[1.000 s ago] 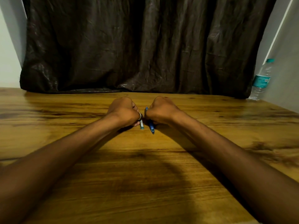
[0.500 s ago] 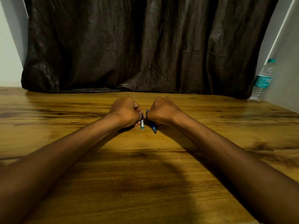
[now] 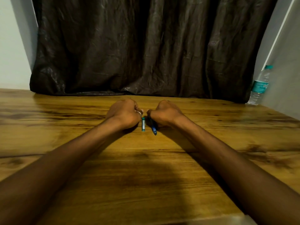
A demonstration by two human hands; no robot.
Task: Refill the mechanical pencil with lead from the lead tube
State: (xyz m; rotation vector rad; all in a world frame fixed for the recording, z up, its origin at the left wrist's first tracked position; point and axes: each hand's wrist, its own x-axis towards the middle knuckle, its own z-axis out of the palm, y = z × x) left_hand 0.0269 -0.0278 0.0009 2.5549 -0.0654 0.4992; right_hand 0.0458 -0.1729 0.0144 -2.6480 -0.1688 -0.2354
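Dark crumpled curtain (image 3: 146,46) is hanging behind a glossy wooden bench (image 3: 65,127); a clear plastic water bottle (image 3: 259,86) is standing at the right edge of the frame. At centre frame, the left hand (image 3: 124,114) is gripping a small green lead tube (image 3: 143,124), its lower end pointing toward the camera. Just beside it, the right hand (image 3: 164,113) is clenching a blue mechanical pencil (image 3: 153,128), tip angled down toward the bench.
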